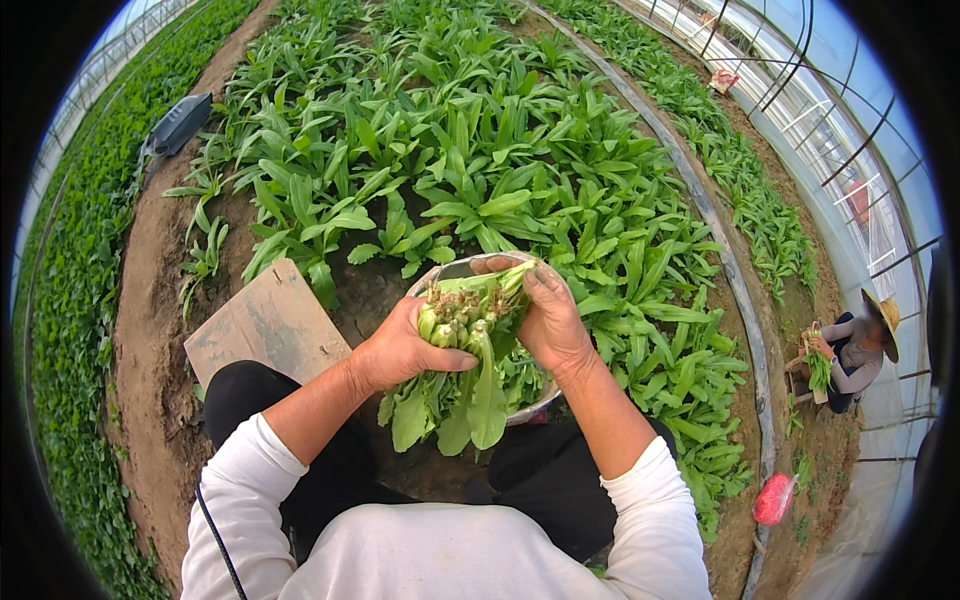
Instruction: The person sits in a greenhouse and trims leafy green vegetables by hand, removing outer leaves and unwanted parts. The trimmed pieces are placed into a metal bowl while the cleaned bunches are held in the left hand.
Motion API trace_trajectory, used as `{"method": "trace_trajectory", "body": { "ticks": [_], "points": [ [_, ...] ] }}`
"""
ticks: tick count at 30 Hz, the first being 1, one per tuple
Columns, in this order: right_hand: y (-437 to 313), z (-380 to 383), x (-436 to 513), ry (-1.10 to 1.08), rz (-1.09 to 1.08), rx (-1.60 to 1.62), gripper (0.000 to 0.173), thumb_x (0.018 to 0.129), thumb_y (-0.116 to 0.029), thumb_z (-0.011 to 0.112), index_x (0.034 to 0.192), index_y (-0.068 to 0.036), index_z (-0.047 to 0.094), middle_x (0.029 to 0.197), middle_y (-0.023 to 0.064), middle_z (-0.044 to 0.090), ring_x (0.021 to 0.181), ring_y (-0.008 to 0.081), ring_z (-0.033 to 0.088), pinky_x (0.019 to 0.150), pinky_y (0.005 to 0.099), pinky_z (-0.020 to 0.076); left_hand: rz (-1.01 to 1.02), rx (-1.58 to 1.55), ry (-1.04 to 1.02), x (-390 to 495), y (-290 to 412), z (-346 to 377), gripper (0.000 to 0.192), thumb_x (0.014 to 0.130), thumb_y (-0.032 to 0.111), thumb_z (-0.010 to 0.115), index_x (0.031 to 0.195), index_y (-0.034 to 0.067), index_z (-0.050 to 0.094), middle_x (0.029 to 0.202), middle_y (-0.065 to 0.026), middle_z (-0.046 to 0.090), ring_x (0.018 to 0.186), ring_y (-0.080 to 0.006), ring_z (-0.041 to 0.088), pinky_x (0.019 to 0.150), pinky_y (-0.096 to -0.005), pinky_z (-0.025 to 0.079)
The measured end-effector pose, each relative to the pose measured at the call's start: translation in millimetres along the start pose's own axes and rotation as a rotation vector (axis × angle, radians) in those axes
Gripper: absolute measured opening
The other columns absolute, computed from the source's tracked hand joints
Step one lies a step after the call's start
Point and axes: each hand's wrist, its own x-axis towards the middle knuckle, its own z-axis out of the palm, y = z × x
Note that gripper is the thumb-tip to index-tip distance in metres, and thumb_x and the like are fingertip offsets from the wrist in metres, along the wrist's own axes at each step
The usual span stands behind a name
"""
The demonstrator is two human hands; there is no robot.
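Note:
A thick bunch of long green toothed leaves (452, 397), which look like culantro, is gripped in my left hand (409, 345). Its pale cut stem ends face up and the leaves hang down. My right hand (551, 319) pinches a few light green stems (517, 279) between thumb and fingers, right beside the bunch's brownish root ends (469, 304). Both hands are over a round basin (534, 411) between my knees. More leaves lie inside it, and the hands hide most of its rim.
Dense leafy plants (450, 150) grow ahead. A flat board (266, 322) lies by my left knee. A dark grey plastic object (176, 124) rests at the left bed edge. A grey pipe (731, 262) runs along the right, near a red bag (775, 499) and a seated person (855, 352) holding leaves.

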Motion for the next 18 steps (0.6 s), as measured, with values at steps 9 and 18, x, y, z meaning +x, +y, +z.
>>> {"method": "trace_trajectory", "body": {
  "ticks": [9,18],
  "points": [
    [-34.4,2.5,10.8,0.255,-0.157,-1.175,0.03,0.105,-0.027,0.052,0.099,0.002,0.058,0.071,0.0128,0.059,0.064,0.0208,0.06,0.062,0.035,0.0469,0.014,-0.247,0.115,5.6,6.5,-6.7,0.057,0.071,0.006,0.08,0.126,0.001,0.063,0.118,-0.0072,0.07,0.102,-0.0176,0.066,0.098,-0.0356,0.051],
    [21.2,52.4,9.8,0.259,-0.371,-1.215,0.037,0.106,-0.023,0.044,0.118,0.008,0.059,0.111,0.0219,0.058,0.104,0.0393,0.057,0.093,0.0432,0.0454,0.065,-0.355,0.269,15.5,0.4,0.6,0.046,0.077,-0.002,0.078,0.121,0.003,0.063,0.109,-0.0036,0.07,0.095,-0.0151,0.067,0.09,-0.033,0.054]
  ]
}}
